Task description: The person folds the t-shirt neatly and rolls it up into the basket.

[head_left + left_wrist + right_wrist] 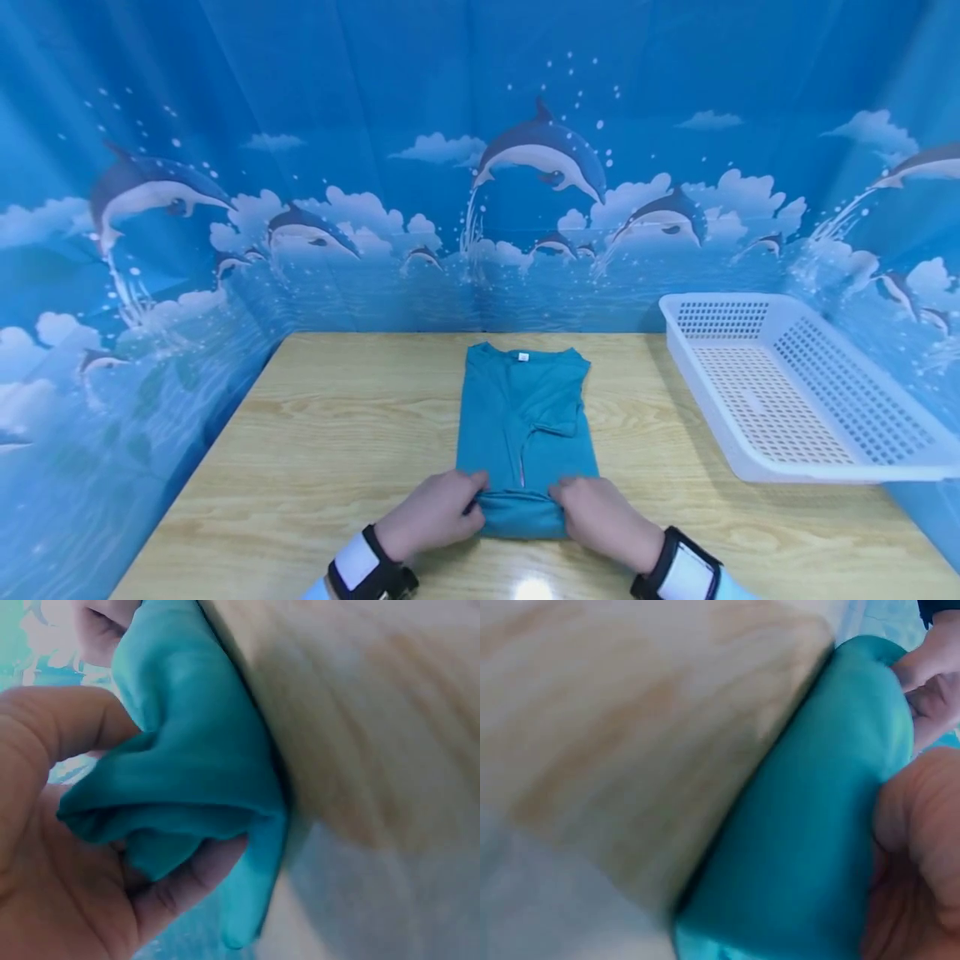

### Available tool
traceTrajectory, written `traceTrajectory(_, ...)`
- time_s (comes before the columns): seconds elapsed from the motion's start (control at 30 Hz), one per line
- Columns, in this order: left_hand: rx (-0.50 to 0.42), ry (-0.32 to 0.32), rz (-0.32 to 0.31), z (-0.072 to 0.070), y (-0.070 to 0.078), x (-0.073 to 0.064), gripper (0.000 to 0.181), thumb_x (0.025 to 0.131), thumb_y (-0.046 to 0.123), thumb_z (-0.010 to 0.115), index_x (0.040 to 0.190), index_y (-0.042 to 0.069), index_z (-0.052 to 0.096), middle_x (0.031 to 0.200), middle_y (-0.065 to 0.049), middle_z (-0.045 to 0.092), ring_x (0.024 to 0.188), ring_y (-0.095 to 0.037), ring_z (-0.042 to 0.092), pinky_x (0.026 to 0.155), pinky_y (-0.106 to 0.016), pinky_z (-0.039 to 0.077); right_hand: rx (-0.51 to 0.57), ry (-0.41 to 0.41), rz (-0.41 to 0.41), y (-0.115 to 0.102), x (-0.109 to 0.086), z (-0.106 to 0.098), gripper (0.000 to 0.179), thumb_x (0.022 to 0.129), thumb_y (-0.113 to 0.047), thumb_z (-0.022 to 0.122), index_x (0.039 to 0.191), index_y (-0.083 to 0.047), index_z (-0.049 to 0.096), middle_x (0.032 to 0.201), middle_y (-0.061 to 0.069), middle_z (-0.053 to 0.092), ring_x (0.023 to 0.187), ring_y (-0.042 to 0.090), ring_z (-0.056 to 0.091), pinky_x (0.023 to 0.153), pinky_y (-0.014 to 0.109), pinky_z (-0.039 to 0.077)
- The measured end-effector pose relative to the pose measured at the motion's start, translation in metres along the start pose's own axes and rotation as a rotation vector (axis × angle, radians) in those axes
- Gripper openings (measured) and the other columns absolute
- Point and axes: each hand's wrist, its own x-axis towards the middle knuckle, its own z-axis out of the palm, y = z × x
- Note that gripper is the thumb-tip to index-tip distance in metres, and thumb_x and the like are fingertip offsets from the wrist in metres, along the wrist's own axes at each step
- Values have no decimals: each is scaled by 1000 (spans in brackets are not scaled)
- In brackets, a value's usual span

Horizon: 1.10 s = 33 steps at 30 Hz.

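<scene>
A teal shirt (491, 425) lies flat on the table, its collar with a small white label toward the back and its sides folded into a narrow strip. The near end is turned up into a thick fold. At the left end of this fold my left hand (442, 512) pinches the cloth between thumb and fingers; the left wrist view shows the layered fabric (187, 772) in its grip. My right hand (603, 517) grips the right end of the fold, fingers curled over it. In the right wrist view the fold (802, 802) looks like a rounded roll.
A white plastic basket (750, 467) with perforated walls stands at the right on the wooden table (345, 417). A blue curtain (375, 167) printed with dolphins hangs behind the table and along its sides.
</scene>
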Motion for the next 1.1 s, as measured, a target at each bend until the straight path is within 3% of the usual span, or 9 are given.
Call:
traceTrajectory(0.13,-63,-4,-55,5,-4,5,10,87,13,56,95,18,53,59,12,40,49,-2,38,44,-19,33,63,-49,102,4,4,4,22,77,2,58,62,-14,55,57,-6,46,53,5,39,43,22,34)
traceTrajectory(0.33,60,65,-85,9,-11,16,11,83,17,64,85,18,53,71,10,45,64,-5,42,52,-19,35,-20,9,204,4,9,5,11,79,-1,61,72,-9,58,66,1,48,60,14,47,49,28,39)
traceTrajectory(0.43,87,60,-97,9,-12,19,14,82,19,66,79,18,52,72,9,45,64,-6,41,51,-19,35,-81,57,174,2,7,2,7,84,-8,62,91,-8,61,79,4,52,71,17,52,56,31,42)
traceTrajectory(0.53,90,50,-104,8,-13,21,15,82,20,66,76,18,52,70,8,44,62,-6,40,50,-19,34,-71,67,96,-4,0,-2,29,88,-17,60,116,-11,60,99,6,54,89,20,53,67,36,46)
traceTrajectory(0.67,99,51,-113,7,-14,22,17,81,21,66,74,18,51,69,8,44,61,-6,40,49,-20,34,-122,41,-9,-13,-9,-2,57,79,-20,69,134,-19,54,118,12,51,106,26,48,81,46,44)
traceTrajectory(0.77,125,65,-114,5,-14,22,17,82,22,66,74,19,51,69,8,44,62,-7,40,49,-20,33,-228,27,-25,-18,-10,1,61,72,-17,75,130,-20,57,112,11,52,100,26,50,76,42,45)
traceTrajectory(0.9,192,137,-85,4,-11,20,17,88,24,62,76,17,53,69,8,43,62,-7,39,51,-20,32,-272,5,-11,-22,-6,2,44,78,-14,73,120,-16,63,98,4,56,83,20,54,60,32,46)
traceTrajectory(1.1,281,231,-25,0,3,14,17,94,29,57,94,13,63,80,5,52,71,-9,47,59,-23,40,-101,3,-6,-14,7,-1,23,78,-2,68,99,-9,66,86,1,52,72,14,49,51,23,41)
